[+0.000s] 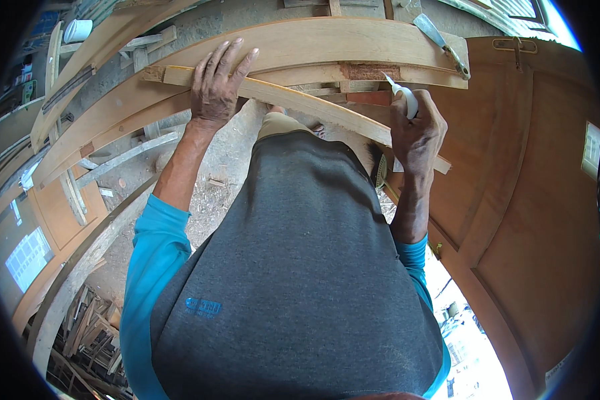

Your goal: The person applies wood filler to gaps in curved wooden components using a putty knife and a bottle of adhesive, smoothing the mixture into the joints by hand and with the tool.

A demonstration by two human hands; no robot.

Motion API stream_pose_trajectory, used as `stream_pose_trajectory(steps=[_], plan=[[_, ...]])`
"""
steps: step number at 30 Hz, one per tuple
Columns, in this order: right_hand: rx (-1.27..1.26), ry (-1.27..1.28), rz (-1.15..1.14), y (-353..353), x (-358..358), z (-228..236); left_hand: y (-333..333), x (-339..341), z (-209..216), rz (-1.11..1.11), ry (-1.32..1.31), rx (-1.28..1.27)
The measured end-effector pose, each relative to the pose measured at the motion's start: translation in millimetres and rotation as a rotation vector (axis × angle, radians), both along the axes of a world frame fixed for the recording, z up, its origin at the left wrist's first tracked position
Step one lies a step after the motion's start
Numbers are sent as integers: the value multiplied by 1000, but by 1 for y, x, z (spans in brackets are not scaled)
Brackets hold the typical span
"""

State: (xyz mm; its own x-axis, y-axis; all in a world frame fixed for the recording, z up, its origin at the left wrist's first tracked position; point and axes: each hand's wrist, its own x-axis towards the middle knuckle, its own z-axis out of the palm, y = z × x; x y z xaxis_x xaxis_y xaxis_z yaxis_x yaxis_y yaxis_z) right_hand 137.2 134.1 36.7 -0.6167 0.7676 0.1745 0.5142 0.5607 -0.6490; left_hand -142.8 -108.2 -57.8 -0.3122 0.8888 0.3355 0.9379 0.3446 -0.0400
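Note:
My left hand [217,87] lies across a long narrow wooden strip [313,110], its fingers stretched over onto the face of a wide wooden plank [293,50]. The thumb bends round the strip's near edge and is partly hidden. My right hand [420,133] is closed round a small white squeeze bottle [407,100] with a pointed nozzle. The nozzle tip points at a rough, reddish-brown recess [373,71] cut in the wooden edge below the plank. The strip runs diagonally to the right, passing behind my right wrist. On the plank's right end lies a putty knife [440,43].
A large brown panelled door [507,160] stands on the right, with a metal latch [515,47] near its top. More long boards [90,60] and a white container [78,31] are at upper left. Wood scraps [90,323] are heaped at lower left.

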Motion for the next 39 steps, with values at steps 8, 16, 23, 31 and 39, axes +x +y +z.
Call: stream_pose_trajectory(steps=[8,16,23,31,39], plan=[[46,15,-28,7,2,1,0,-1,-2,-1,-1,2],[35,5,-82,10,5,3,0,0,0,4,-1,0],[13,-19,-58,5,6,2,1,0,0,-2,-1,5],[47,4,-80,12,10,-1,0,-1,-3,3,3,-7],[116,2,-59,17,15,-8,0,0,-1,1,4,-4]])
